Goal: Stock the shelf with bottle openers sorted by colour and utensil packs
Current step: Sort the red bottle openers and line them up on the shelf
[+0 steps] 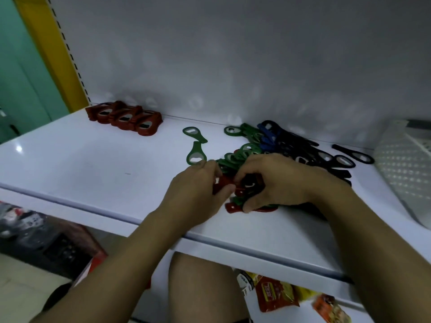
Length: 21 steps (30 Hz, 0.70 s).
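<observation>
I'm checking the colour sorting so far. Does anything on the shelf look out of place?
Yes. The red stack at back left is tidy, but the mixed pile holds green, blue, black and red together, and two green openers lie loose between them.

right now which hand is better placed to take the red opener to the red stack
Likely left. The left hand pinches a red opener, and the red stack lies at the back left of the shelf, on its side. The right hand grips a bundle of openers by the mixed pile, farther away.
</observation>
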Available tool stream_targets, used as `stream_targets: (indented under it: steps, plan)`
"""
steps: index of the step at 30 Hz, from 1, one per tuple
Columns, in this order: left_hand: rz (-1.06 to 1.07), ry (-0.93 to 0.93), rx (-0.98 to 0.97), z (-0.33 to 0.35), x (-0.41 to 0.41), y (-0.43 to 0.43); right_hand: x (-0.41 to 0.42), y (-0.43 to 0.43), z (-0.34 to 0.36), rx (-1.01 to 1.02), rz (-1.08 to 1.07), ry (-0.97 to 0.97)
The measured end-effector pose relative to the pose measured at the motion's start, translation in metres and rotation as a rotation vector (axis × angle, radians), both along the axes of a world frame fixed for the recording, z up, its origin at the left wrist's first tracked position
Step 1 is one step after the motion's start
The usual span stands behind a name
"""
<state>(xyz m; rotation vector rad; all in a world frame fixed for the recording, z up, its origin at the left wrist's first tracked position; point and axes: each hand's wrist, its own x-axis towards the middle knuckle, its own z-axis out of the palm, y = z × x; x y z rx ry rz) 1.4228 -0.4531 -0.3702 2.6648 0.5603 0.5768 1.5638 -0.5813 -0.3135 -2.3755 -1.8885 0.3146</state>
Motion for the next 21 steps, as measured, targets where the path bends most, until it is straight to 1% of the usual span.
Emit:
stream_targets:
  steps: [4,7,9,12,16,18,21]
  plan:
    - [0.057,0.034,0.022,0.005,0.004,-0.004,0.006,-0.008,-0.008,0.041,-0.034,0.028]
    - [0.057,0.082,0.071,0.007,0.005,-0.005,0.005,-0.007,-0.008,0.058,-0.083,0.062]
    - [0.058,0.125,0.110,0.009,0.008,-0.006,0.004,-0.003,-0.003,0.034,-0.120,0.049]
    - [0.064,0.184,0.166,0.014,0.010,-0.005,0.003,0.005,0.008,-0.044,-0.120,-0.003]
    - [0.075,0.214,0.308,0.014,0.002,0.001,0.007,0.013,0.027,-0.053,-0.119,-0.017]
    - [0.075,0.221,0.346,0.013,-0.003,0.005,0.008,0.018,0.037,-0.006,-0.127,-0.044]
    - [0.086,0.214,0.341,0.016,-0.008,0.010,0.008,0.027,0.046,0.171,-0.145,-0.037]
